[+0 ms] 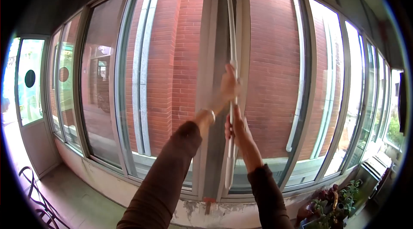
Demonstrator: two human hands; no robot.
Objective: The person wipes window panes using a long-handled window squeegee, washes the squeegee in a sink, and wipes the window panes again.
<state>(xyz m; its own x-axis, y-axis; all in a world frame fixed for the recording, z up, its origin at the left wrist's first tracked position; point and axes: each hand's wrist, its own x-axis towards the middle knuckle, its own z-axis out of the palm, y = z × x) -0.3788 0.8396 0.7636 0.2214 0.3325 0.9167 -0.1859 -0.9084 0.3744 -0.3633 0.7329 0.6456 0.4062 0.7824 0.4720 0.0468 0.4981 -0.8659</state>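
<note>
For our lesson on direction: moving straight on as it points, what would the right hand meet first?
Probably the left hand, just above the right hand along the white pole, though depth is unclear.

No readable text or signs.

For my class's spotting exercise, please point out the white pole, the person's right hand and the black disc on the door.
White pole [232,31]: head view, on its upper shaft.
Right hand [241,131]: head view, near the thumb's base.
Black disc [29,78]: head view, at its centre.
</note>
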